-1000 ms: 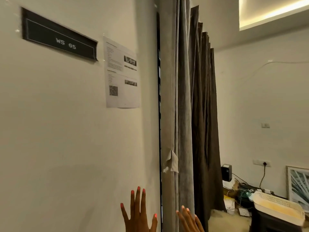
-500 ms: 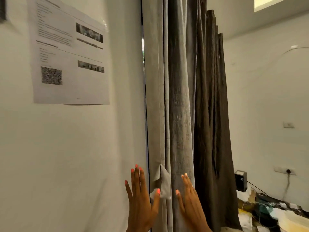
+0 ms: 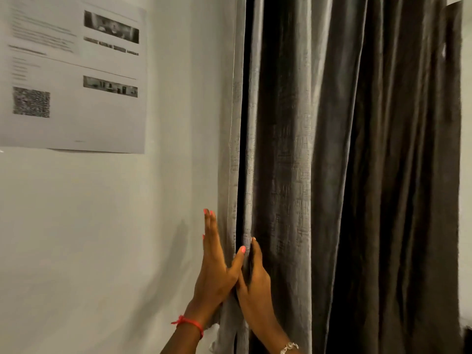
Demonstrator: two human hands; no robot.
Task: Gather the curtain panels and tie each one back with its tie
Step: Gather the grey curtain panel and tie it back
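Head view: the grey curtain panel [image 3: 288, 154] hangs in folds beside the white wall [image 3: 102, 226]. Left hand [image 3: 215, 269] stands flat, fingers [image 3: 208, 226] together along the panel's outer edge, thumb across the fabric. Right hand [image 3: 255, 279] reaches into a fold (fingertips hidden, grip unclear). A printed sheet [image 3: 74, 72] is stuck to the wall.

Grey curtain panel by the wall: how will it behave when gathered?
Likely floppy: the curtain panel hangs in soft vertical folds. Probably fairly heavy, given its thick, textured weave. Should bunch easily where the left hand and right hand meet its edge.
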